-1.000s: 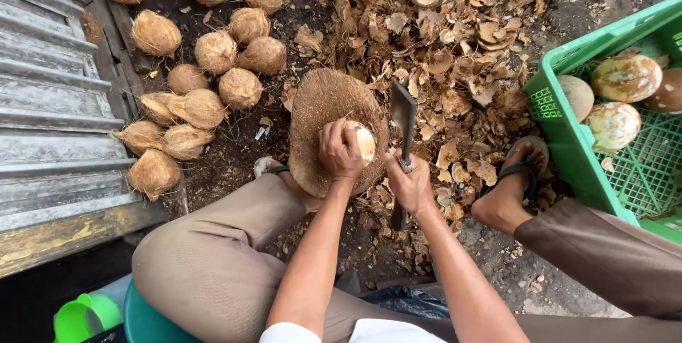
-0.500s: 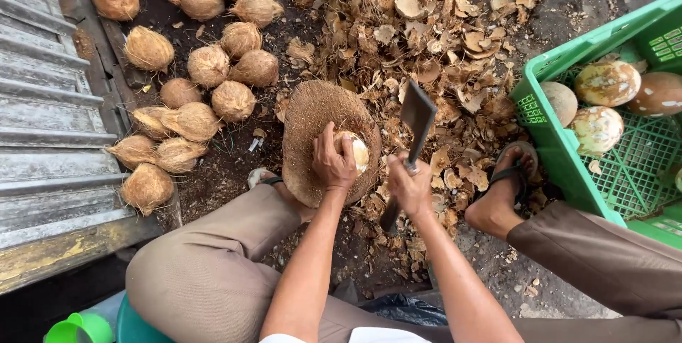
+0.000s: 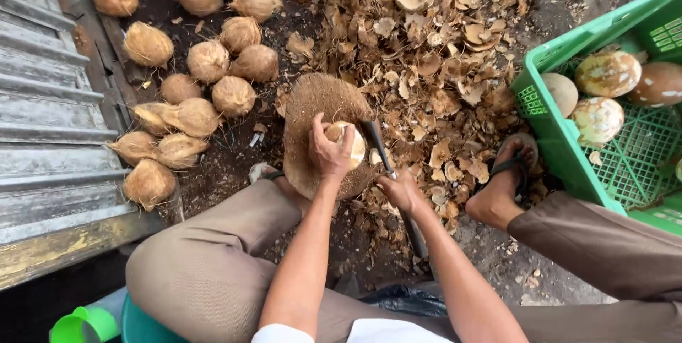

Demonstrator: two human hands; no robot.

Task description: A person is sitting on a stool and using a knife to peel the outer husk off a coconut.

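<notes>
My left hand [image 3: 329, 150] grips a pale, partly peeled coconut [image 3: 349, 143] and presses it onto a round wooden chopping block [image 3: 312, 105] between my legs. My right hand [image 3: 402, 190] holds the handle of a dark cleaver [image 3: 375, 140], whose blade rests against the right side of the coconut. My sandalled right foot [image 3: 506, 176] is planted beside the block, and my left foot [image 3: 266, 174] shows at the block's lower left.
Several brown husked coconuts [image 3: 209, 59] lie in a pile at upper left. Husk and shell chips [image 3: 433, 52] cover the ground behind the block. A green plastic crate [image 3: 561, 144] at right holds peeled coconuts [image 3: 607, 73]. Grey wooden planks [image 3: 50, 137] run along the left.
The cleaver was raised upright above the block and has come down against the coconut. My left hand has kept hold of the coconut on the block.
</notes>
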